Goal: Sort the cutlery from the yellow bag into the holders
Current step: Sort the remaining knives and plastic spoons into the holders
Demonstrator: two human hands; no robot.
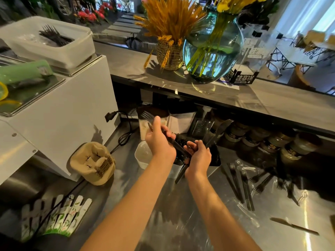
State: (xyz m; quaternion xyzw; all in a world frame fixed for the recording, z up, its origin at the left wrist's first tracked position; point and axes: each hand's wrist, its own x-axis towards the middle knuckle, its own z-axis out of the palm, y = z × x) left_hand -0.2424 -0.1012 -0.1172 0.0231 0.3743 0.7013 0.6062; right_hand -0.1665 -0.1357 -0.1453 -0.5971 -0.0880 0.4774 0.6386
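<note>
Nearest us, our right hand (198,158) curls around a bundle of black plastic knives (216,132), blades pointing up and away. Our left hand (159,140) pinches a black plastic fork (154,122), tines toward the far left, directly above the white rectangular holders (145,156) beyond.

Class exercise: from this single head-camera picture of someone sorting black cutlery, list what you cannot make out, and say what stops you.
- Holder, head view: its contents and dividers are hidden behind both hands.
- Yellow bag: not seen anywhere in the frame.
- Right hand: how many pieces it holds; its fingers cover the bundle.
- Loose forks on the counter: glare and shadow blur them, so no exact count.
- Jar labels under the shelf: too small and dark.
</note>
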